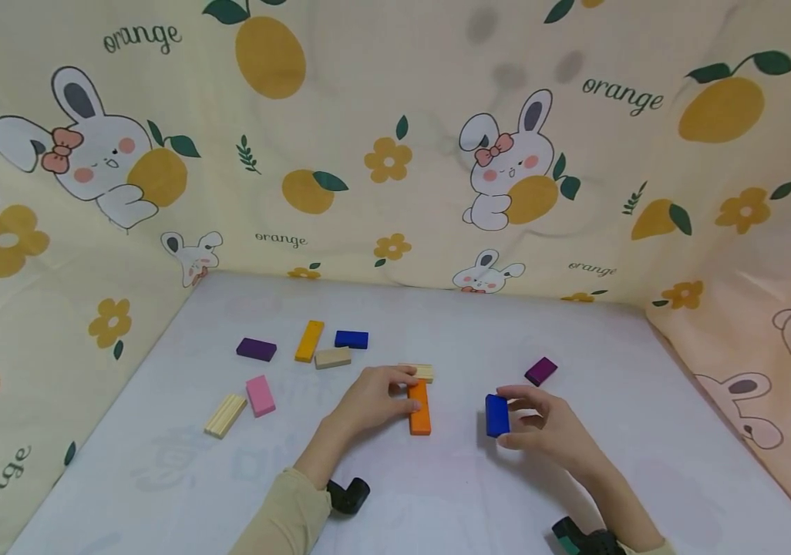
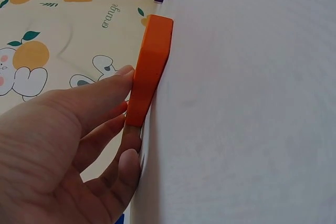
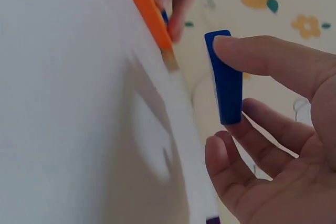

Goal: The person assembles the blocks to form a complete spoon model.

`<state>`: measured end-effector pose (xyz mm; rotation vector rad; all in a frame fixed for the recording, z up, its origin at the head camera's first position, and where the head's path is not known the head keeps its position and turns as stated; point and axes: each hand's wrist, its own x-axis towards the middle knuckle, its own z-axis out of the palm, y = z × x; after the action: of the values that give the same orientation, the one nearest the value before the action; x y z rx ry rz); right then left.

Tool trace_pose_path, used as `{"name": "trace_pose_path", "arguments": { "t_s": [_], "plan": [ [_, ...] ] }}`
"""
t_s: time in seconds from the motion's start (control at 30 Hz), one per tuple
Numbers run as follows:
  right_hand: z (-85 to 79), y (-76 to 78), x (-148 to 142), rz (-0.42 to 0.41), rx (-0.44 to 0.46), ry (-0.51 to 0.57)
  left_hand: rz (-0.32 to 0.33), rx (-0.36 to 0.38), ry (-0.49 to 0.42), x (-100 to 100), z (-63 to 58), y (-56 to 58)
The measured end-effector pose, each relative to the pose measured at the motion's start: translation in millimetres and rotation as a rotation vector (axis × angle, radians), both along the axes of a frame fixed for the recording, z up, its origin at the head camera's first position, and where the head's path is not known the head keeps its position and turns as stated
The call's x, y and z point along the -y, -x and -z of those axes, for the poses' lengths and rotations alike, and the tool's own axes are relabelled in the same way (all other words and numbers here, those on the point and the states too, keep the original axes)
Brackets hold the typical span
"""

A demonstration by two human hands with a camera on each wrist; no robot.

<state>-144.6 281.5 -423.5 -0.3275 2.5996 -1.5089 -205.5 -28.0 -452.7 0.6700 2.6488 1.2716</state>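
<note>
A blue block (image 1: 497, 416) pinched in the right hand (image 1: 544, 422) could tumble if that hold slackens, while the left hand (image 1: 370, 397) touches an orange block (image 1: 421, 416), its grip unclear.

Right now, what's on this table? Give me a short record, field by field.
Left hand: grips an orange block
Right hand: holds a blue block above the white table
By the orange block's far end: ridged beige block
Beyond the right hand: reddish-purple block
Farther left: dark purple block, yellow block, second blue block, plain beige block, pink block, another ridged block
</note>
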Motion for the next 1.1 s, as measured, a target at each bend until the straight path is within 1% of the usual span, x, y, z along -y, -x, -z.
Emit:
{"name": "trace_pose_path", "arguments": {
  "t_s": [0.13,0.33,0.53,0.73,1.0,1.1],
  "plan": [
    [-1.5,-5.4,11.8,-0.011,0.048,0.013,0.007,-0.010,0.006,-0.7,1.0,1.0],
    [1.2,-10.4,28.2,-0.035,0.131,0.038,0.005,-0.006,0.011,-1.0,0.1,0.5],
    [1.0,-14.9,43.6,-0.078,0.183,0.008,-0.006,0.006,0.008,-0.9,-3.2,-1.0],
    [0.7,-18.5,53.8,-0.132,0.180,-0.020,-0.013,0.017,0.005,-0.6,-2.6,-1.4],
    [1.4,-19.2,68.1,-0.212,0.149,-0.049,-0.002,0.013,-0.005,0.8,-2.1,0.5],
    [2.0,-21.4,74.7,-0.224,0.138,-0.070,-0.002,0.014,-0.004,0.8,-1.7,0.2]
  ]
}}
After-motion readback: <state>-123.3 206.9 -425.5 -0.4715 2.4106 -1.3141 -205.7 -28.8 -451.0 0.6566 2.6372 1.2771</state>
